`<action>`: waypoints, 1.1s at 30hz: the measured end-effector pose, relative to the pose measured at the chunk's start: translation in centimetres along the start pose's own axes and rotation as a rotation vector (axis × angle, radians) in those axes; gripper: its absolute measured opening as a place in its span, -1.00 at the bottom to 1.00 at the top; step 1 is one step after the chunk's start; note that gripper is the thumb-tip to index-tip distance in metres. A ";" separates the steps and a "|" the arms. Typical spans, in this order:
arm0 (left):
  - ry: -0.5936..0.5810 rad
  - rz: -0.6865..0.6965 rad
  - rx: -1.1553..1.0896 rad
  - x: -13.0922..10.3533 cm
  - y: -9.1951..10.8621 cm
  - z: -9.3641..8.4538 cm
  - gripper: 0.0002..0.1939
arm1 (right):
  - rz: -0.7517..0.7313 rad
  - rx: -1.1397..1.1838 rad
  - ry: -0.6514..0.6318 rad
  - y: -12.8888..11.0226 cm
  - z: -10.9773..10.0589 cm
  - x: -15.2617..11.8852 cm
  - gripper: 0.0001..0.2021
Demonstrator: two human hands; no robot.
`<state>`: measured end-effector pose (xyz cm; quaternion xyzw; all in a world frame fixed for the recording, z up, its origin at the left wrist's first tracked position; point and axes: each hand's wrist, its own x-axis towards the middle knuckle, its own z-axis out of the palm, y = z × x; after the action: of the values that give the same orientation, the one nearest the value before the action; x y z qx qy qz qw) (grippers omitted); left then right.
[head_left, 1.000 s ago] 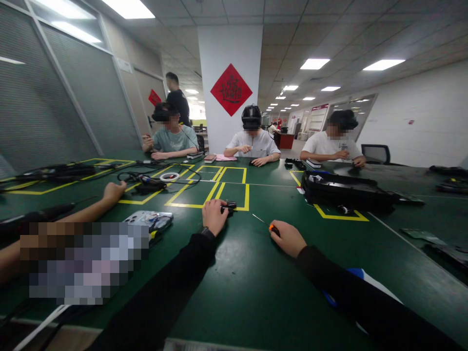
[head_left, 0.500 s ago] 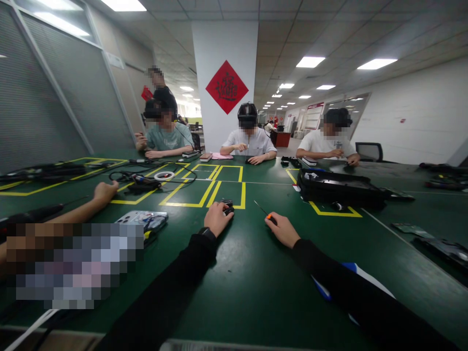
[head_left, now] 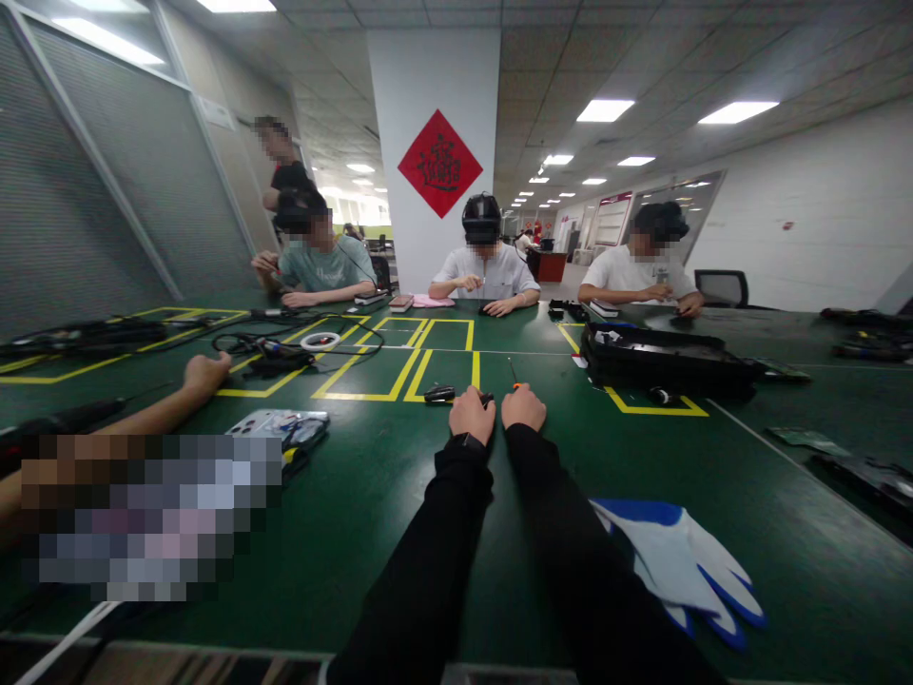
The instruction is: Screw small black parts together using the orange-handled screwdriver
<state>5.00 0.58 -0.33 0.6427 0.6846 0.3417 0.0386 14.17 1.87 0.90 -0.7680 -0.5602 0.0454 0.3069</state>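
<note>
Right of black part [head_left: 437, 394], left hand [head_left: 472, 417] finger grip unclear, right hand [head_left: 524, 410] closed round screwdriver [head_left: 519, 385], shaft forward, likely for control.

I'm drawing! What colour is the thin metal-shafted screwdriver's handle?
Orange where the handle shows beyond the right hand; head view.

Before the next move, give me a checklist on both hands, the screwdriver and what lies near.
1. Screwdriver in right hand: ok.
2. Blade pointing away from left hand: ok.
3. Left hand's grip: cannot tell; its fingers are largely hidden.
4. Hands gloved: not ok; both bare, glove on table.
5. Co-worker's hand apart from both hands: ok, off to the left.
</note>
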 end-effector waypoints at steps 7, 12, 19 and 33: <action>0.020 -0.095 -0.089 0.9 0.3 0.8 -0.71 | 0.064 0.174 -0.007 -1.3 0.7 -0.2 -0.76; -0.041 0.054 -0.180 1.1 -0.7 1.3 -0.69 | -0.064 0.414 -0.242 0.7 -0.9 1.5 -0.79; -0.145 0.262 -0.447 1.4 -2.9 0.9 -0.70 | -0.229 0.733 -0.516 4.8 -3.5 0.3 -0.60; -0.468 0.244 -1.017 1.6 -4.8 -1.6 -0.52 | -0.442 0.690 -0.549 6.5 -4.3 -1.0 -0.75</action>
<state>-0.21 1.62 -0.96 0.6762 0.3284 0.4787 0.4536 21.02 -2.05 0.72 -0.4439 -0.7223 0.3627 0.3870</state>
